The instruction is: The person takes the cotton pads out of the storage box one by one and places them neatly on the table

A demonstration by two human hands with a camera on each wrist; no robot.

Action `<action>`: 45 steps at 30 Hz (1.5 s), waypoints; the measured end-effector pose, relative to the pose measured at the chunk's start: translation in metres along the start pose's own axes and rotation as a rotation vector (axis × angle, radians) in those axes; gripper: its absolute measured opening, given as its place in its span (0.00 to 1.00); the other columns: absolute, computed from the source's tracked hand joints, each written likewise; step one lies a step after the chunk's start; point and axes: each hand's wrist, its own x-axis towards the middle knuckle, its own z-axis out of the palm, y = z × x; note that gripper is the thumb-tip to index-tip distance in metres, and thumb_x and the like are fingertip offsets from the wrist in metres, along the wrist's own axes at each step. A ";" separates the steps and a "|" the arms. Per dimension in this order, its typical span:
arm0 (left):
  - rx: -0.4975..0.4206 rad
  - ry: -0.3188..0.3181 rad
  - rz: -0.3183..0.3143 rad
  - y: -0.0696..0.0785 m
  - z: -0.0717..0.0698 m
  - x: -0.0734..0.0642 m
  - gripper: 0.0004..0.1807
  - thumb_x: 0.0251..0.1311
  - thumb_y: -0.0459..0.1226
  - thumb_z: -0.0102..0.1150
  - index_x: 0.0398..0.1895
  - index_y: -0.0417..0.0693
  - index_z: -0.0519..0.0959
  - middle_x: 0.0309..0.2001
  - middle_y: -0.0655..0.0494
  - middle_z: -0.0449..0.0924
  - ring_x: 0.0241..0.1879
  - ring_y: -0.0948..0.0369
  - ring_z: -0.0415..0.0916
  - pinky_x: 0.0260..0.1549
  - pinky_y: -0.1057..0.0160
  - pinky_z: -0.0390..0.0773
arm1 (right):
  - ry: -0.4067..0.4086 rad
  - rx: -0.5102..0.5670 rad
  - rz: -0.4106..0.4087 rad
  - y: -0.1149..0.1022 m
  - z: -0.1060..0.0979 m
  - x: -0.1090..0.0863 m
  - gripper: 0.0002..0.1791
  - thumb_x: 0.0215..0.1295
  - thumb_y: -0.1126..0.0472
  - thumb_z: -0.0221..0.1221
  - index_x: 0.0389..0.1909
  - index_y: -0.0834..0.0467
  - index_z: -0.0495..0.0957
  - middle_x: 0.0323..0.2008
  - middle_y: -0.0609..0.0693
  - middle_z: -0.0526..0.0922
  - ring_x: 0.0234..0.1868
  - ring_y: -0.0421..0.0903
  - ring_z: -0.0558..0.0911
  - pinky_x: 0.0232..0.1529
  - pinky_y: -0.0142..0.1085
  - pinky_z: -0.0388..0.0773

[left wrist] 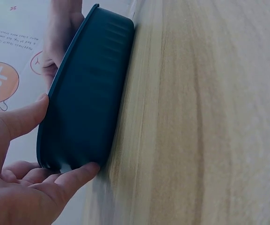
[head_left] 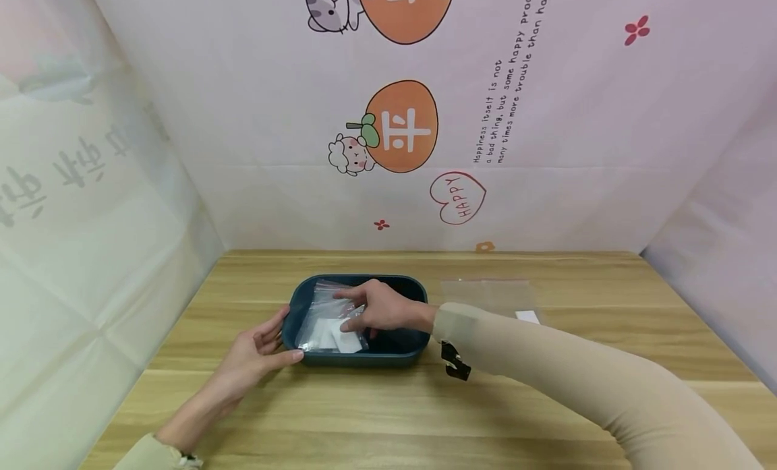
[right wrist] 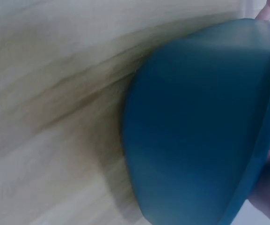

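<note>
The left hand (head_left: 247,359) grips a blue bin (head_left: 370,360) at lower centre. Inside, the right hand (head_left: 382,308), thumb and forefinger apart, is over a clear bag (head_left: 312,324).

Left hand (head_left: 249,359), thumb (left wrist: 27,118) spread from fingers (left wrist: 74,182), right hand (head_left: 384,308), palm down

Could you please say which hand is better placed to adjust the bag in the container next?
Likely the right hand: it reaches over the clear zip bag in the dark blue container, while the left hand grips that container's end.
</note>
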 end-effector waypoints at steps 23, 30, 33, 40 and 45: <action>-0.007 0.018 0.000 -0.001 0.001 -0.002 0.52 0.63 0.33 0.75 0.84 0.39 0.51 0.81 0.38 0.50 0.76 0.43 0.57 0.68 0.57 0.67 | 0.070 0.036 0.029 -0.026 -0.015 -0.020 0.37 0.66 0.72 0.70 0.75 0.59 0.72 0.70 0.57 0.76 0.23 0.46 0.84 0.29 0.40 0.89; -0.013 0.020 0.018 0.001 0.001 -0.001 0.52 0.63 0.31 0.74 0.84 0.38 0.51 0.81 0.38 0.50 0.76 0.42 0.57 0.68 0.58 0.67 | 0.118 0.104 0.003 -0.036 -0.042 -0.043 0.40 0.65 0.73 0.70 0.77 0.58 0.69 0.72 0.55 0.75 0.21 0.47 0.82 0.29 0.45 0.89; -0.012 0.022 0.016 0.001 0.002 -0.002 0.52 0.63 0.31 0.74 0.84 0.38 0.51 0.81 0.38 0.50 0.76 0.42 0.57 0.68 0.59 0.68 | 0.124 0.139 0.001 -0.038 -0.053 -0.058 0.41 0.65 0.73 0.69 0.78 0.58 0.67 0.72 0.54 0.75 0.21 0.48 0.82 0.30 0.46 0.89; -0.004 0.026 0.024 -0.001 0.004 -0.004 0.53 0.62 0.31 0.75 0.83 0.35 0.50 0.81 0.37 0.48 0.76 0.41 0.56 0.67 0.61 0.67 | 0.136 0.239 -0.004 -0.032 -0.071 -0.104 0.43 0.66 0.73 0.68 0.80 0.60 0.63 0.76 0.56 0.70 0.21 0.48 0.81 0.29 0.38 0.87; -0.004 0.035 0.018 -0.001 0.004 -0.003 0.54 0.61 0.33 0.76 0.83 0.36 0.51 0.81 0.38 0.49 0.76 0.42 0.57 0.67 0.62 0.67 | 0.167 0.282 0.002 -0.020 -0.078 -0.138 0.43 0.67 0.71 0.68 0.81 0.60 0.62 0.77 0.57 0.67 0.22 0.49 0.81 0.28 0.38 0.86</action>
